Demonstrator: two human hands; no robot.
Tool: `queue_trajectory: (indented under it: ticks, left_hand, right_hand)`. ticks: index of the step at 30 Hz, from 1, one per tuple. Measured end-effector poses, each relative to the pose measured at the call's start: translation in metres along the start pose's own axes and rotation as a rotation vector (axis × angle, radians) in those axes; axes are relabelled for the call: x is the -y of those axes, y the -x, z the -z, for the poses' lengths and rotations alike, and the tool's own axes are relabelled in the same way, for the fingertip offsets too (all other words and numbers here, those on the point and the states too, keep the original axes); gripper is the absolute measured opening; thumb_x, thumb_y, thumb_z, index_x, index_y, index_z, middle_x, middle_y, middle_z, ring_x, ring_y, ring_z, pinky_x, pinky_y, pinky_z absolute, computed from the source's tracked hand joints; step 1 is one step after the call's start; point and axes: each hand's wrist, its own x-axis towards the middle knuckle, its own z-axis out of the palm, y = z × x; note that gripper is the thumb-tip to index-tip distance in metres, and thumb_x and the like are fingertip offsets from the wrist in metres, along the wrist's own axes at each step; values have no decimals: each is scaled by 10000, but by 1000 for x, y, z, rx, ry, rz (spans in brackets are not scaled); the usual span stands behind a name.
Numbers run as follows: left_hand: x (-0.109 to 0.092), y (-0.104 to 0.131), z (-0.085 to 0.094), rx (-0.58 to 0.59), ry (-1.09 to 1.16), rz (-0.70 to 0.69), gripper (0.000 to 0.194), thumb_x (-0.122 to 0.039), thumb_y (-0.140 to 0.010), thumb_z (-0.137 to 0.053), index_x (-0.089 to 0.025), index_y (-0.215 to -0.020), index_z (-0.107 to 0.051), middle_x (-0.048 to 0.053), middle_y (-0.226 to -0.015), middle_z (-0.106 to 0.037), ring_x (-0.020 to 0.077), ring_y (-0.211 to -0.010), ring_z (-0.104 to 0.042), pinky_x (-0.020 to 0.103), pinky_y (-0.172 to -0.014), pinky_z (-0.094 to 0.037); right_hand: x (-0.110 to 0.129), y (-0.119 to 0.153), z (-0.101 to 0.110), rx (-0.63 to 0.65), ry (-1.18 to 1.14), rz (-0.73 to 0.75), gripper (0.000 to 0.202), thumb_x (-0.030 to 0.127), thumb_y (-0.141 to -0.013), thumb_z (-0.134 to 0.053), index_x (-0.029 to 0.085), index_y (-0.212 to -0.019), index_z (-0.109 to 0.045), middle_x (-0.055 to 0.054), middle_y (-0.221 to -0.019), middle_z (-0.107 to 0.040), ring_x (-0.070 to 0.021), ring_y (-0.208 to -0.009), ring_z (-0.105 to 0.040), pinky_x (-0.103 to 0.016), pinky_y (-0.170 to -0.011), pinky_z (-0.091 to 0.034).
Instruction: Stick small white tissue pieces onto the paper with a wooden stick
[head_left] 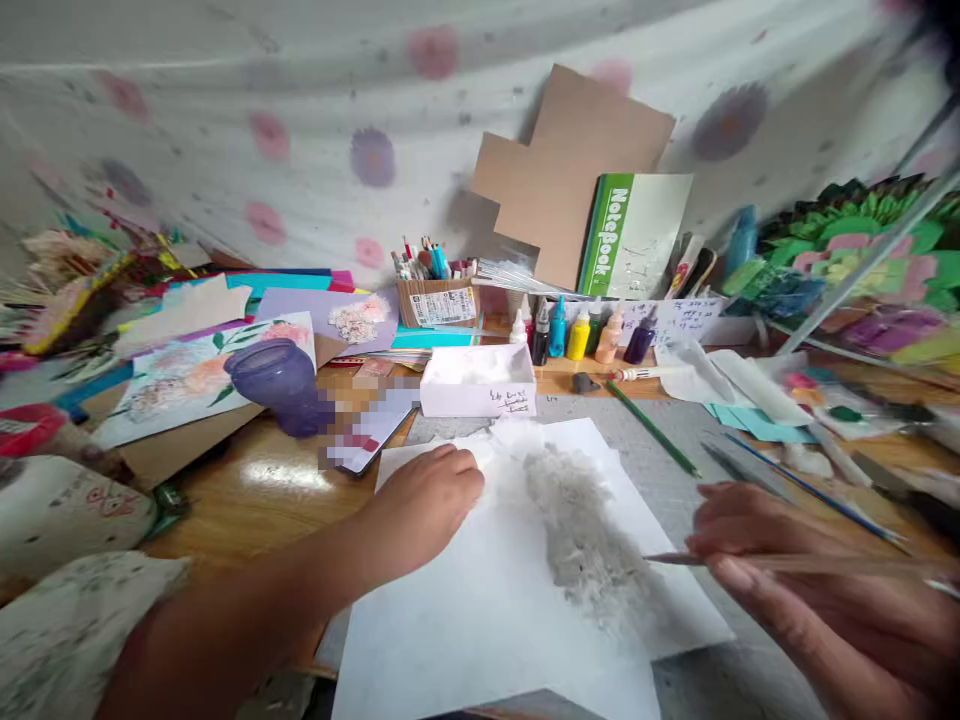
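White paper sheets [442,640] overlap in front of me on a grey mat. On them lies a grey, fluffy-looking mass [589,530]; whether it is loose fibre or shading I cannot tell. My left hand [431,500] rests on the paper to its left, fingers curled under beside some white, wispy material [504,465]. What those fingers hold, if anything, is hidden. At the right, my right hand [795,590] grips a thin pointed stick-like tool [825,566]. Its dark tip is at the right edge of the grey mass; contact is unclear.
Beyond the paper stand a white box [478,385] and several paint bottles [577,335]. A green pencil [656,432] and a blue brush [817,490] lie at the right. Leftward are a purple jar [277,385], a phone [375,430] and a flower painting [187,385].
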Motion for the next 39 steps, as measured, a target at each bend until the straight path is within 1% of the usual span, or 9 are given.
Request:
queue_trajectory:
  ticks: [3, 6, 10, 14, 19, 28, 31, 34, 39]
  left_hand:
    - [-6, -9, 7, -73, 63, 4, 172, -127, -889, -481, -161, -739, -557, 22, -819, -593, 167, -798, -530, 283, -707, -412]
    - [-15, -19, 6, -158, 110, -41, 165, -148, -893, -490, -163, -744, -560, 15, -774, -591, 159, -756, -532, 278, -684, -403]
    - [-24, -29, -8, -292, 155, -87, 169, -176, -904, -486, -162, -749, -554, 15, -736, -582, 159, -719, -523, 283, -662, -393]
    - [-21, -31, -23, -364, 282, -82, 143, -140, -884, -489, -166, -755, -546, 7, -724, -578, 138, -682, -516, 253, -621, -382]
    - [-16, -26, -26, -364, 424, -32, 152, -151, -871, -503, -175, -722, -500, -34, -635, -537, 102, -589, -471, 218, -559, -341]
    - [-14, -22, -24, -270, 547, 93, 129, -165, -846, -542, -181, -722, -513, -89, -518, -403, 61, -492, -379, 180, -496, -272]
    - [-14, -21, -23, -263, 556, 94, 119, -130, -818, -541, -182, -714, -513, -91, -508, -397, 59, -487, -366, 177, -499, -279]
    - [-15, -21, -23, -256, 571, 88, 116, -107, -802, -535, -184, -719, -511, -91, -508, -407, 59, -489, -368, 172, -503, -292]
    - [-15, -21, -21, -259, 596, 60, 129, -112, -813, -529, -179, -707, -503, -74, -553, -486, 64, -529, -438, 175, -525, -327]
  right_hand:
    - [1, -1, -1, -30, -7, -6, 112, 195, -871, -581, 269, -904, -657, -1, -912, -667, -202, -902, -651, -264, -738, -574]
    - [-2, 1, -4, -38, -41, -23, 126, 196, -873, -585, 286, -933, -649, 9, -925, -670, -193, -885, -656, -255, -714, -575]
    - [-10, 4, -8, -40, -105, -53, 147, 184, -885, -579, 313, -918, -643, 35, -891, -680, -174, -919, -655, -227, -733, -570]
    - [-11, -2, -12, 29, -43, -73, 137, 227, -898, -567, 306, -887, -679, 27, -880, -707, -166, -854, -676, -195, -665, -573]
    - [-10, -13, -20, 30, -7, -114, 157, 282, -909, -556, 325, -898, -707, 33, -859, -729, -157, -811, -696, -158, -592, -565]
    - [-15, -17, -34, 26, -50, -160, 106, 282, -870, -610, 333, -900, -698, 51, -889, -734, -140, -808, -703, -121, -637, -561]
    - [-18, -13, -37, 25, -64, -199, 85, 297, -862, -623, 325, -880, -702, 45, -900, -732, -148, -817, -703, -127, -643, -564]
    - [-22, -6, -38, 24, -73, -241, 90, 306, -853, -638, 319, -920, -697, 32, -932, -727, -165, -856, -696, -148, -659, -570]
    - [-25, 0, -37, 4, -114, -243, 150, 274, -832, -662, 337, -966, -688, 41, -956, -722, -158, -893, -685, -162, -728, -571]
